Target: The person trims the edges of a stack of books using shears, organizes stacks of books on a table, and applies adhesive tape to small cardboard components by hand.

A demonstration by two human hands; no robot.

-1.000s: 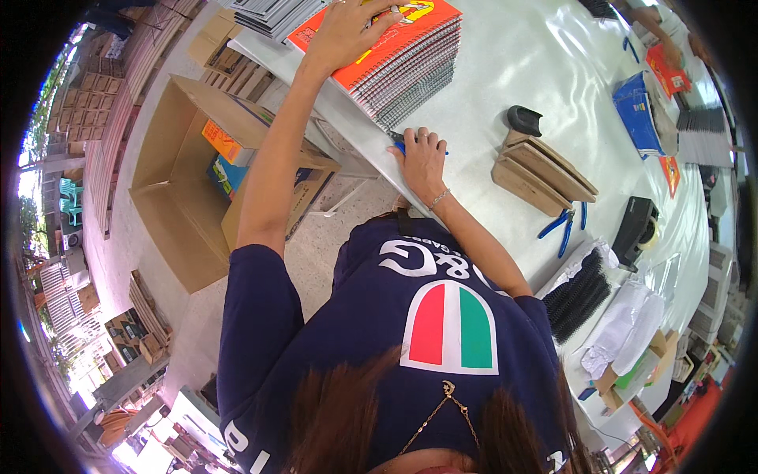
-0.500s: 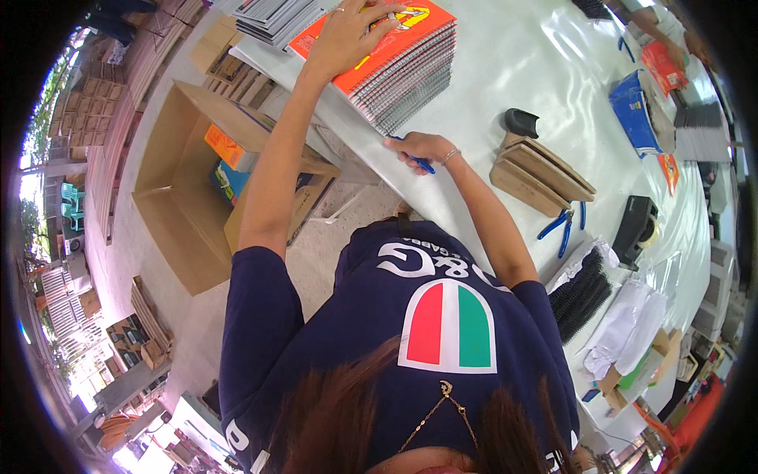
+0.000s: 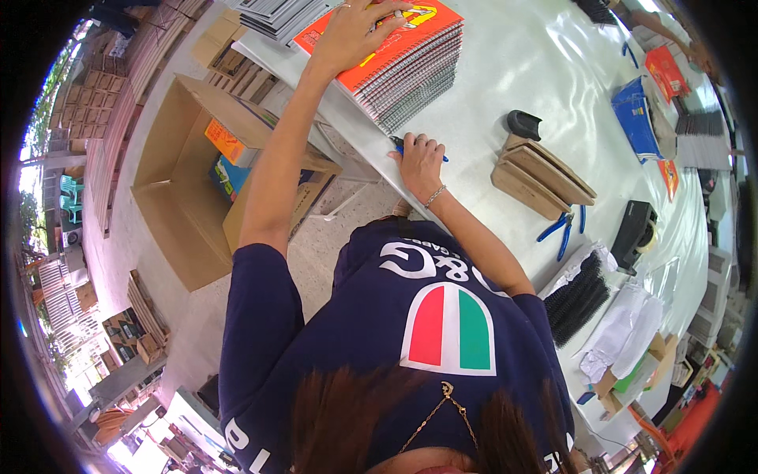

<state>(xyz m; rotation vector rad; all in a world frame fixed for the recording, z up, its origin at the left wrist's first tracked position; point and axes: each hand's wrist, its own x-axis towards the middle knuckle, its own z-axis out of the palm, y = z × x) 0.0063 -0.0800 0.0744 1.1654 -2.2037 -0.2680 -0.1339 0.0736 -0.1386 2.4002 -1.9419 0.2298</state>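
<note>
My left hand (image 3: 357,33) lies flat with fingers spread on top of a tall stack of orange spiral notebooks (image 3: 410,67) at the near edge of a white table (image 3: 513,71). My right hand (image 3: 418,162) rests on the table edge just below the stack. It is closed around a blue pen (image 3: 399,144) whose tip sticks out to the left. Both arms reach up from my dark blue shirt.
An open cardboard box (image 3: 181,182) holding orange and blue items stands on the floor at left. On the table to the right lie folded brown cardboard pieces (image 3: 541,170), blue pliers (image 3: 560,229), a black tape dispenser (image 3: 636,225), black binding coils (image 3: 580,296) and a blue booklet (image 3: 636,118).
My right hand with the pen has shifted slightly along the table edge and settled back down. My left hand stays on the notebook stack.
</note>
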